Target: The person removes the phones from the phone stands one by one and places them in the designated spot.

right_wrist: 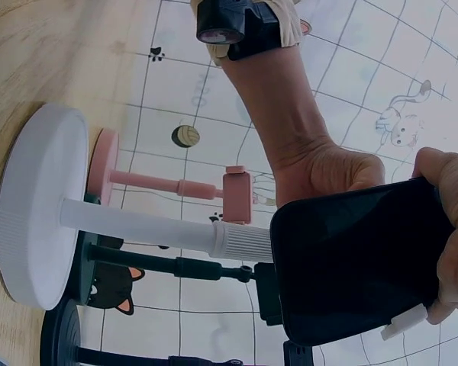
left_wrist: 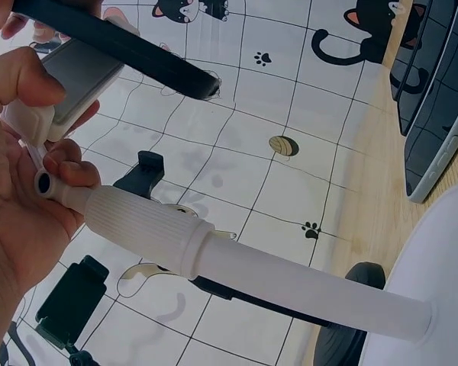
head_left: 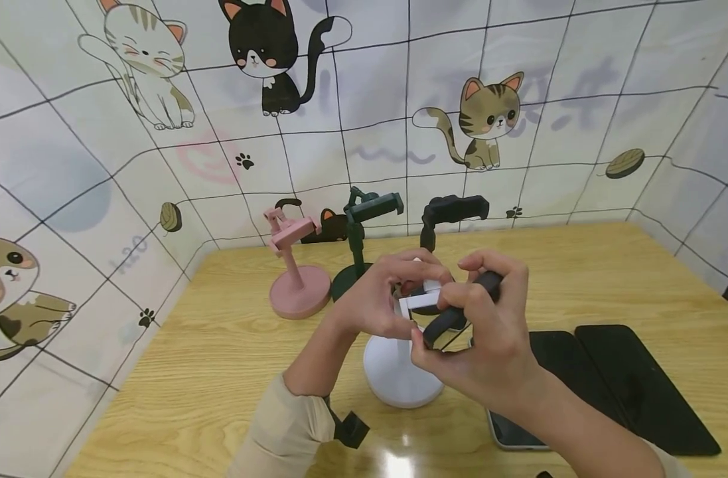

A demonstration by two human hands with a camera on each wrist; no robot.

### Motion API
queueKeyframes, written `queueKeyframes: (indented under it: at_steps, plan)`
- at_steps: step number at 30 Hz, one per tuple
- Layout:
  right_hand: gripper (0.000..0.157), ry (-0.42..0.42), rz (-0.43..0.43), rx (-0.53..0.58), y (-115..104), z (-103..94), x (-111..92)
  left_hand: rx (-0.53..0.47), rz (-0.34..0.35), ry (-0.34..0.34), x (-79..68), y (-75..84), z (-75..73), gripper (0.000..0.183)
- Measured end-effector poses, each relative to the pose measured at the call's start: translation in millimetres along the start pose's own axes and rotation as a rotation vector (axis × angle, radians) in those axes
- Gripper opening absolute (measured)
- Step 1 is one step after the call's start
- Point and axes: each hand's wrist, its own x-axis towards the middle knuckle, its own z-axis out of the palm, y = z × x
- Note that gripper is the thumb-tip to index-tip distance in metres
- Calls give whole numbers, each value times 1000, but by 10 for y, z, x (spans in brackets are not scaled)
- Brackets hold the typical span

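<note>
A white phone stand (head_left: 399, 375) stands upright on the table, its round base down and its ribbed pole (left_wrist: 149, 229) rising to a holder (left_wrist: 80, 76). My left hand (head_left: 387, 292) grips the holder from the left, the thumb on its side and the fingers curled at the joint above the pole. With my right hand (head_left: 489, 325) I hold a black phone (right_wrist: 359, 259) by its edges, fingers on one side and thumb on the other. The phone is tilted and close against the holder; a white holder end (right_wrist: 404, 324) shows at its edge. Most of the holder is hidden behind the phone in the right wrist view.
Behind stand a pink phone stand (head_left: 298, 292), a dark green phone stand (head_left: 356, 245) and a black phone stand (head_left: 456, 209). Two dark flat devices, a nearer one (head_left: 555, 372) and a farther one (head_left: 644, 385), lie on the wooden table (head_left: 220, 372) at the right.
</note>
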Motion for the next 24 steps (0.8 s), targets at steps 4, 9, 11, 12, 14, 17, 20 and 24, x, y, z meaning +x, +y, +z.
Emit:
queueKeyframes:
  at_steps: [4,9,11,12,14,17,20,24]
  plan:
    - [47,-5,-5,21,117,15,-96,11,-7,8,-5,1,1,40]
    - [34,-11,-3,23,-140,-33,135,5,0,8,0,1,3,40]
    - [31,-12,2,20,-233,-53,228,7,4,8,2,3,3,39]
    - [30,-5,-2,21,-266,-58,267,12,6,9,3,4,4,39]
    - [30,14,-9,19,-319,-65,326,17,5,10,2,7,5,39]
    - [32,42,-7,10,-382,-81,402,26,5,12,-1,10,10,41]
    - [36,65,-3,17,-389,-88,417,37,5,13,1,13,12,42]
    - [35,77,1,48,-287,-84,308,48,3,9,10,13,16,42]
